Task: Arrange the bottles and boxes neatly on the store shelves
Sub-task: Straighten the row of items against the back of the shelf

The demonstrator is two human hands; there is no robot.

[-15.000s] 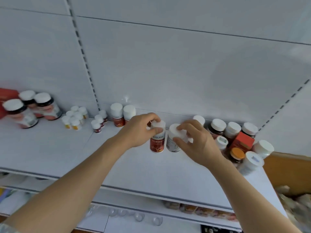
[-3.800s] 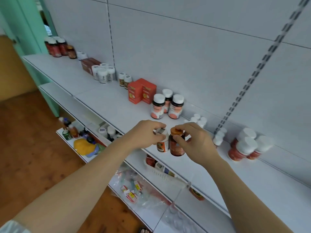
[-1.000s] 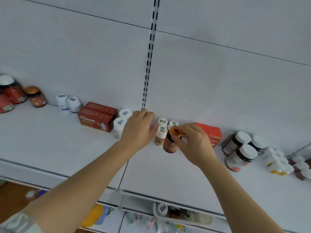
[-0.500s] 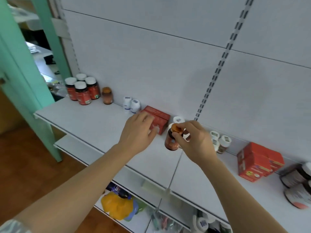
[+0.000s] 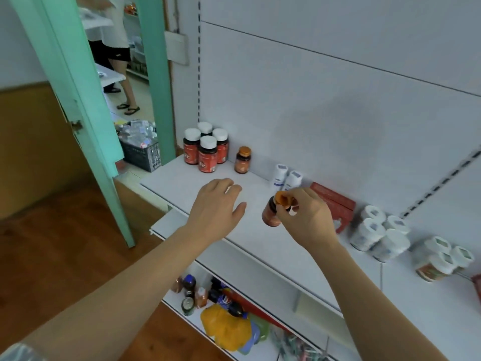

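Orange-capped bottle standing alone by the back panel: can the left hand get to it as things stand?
Probably yes. The left hand is open and holds nothing, hovering over bare shelf, and nothing stands between it and the orange-capped bottle; the four red bottles sit off to its left.

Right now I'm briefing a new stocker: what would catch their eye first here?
The right hand pinches the cap of an orange-capped bottle above the shelf, while the left hand hovers open beside it. Near the back left, four red-labelled white-capped bottles cluster beside a matching orange-capped one. A teal door frame stands to the left.
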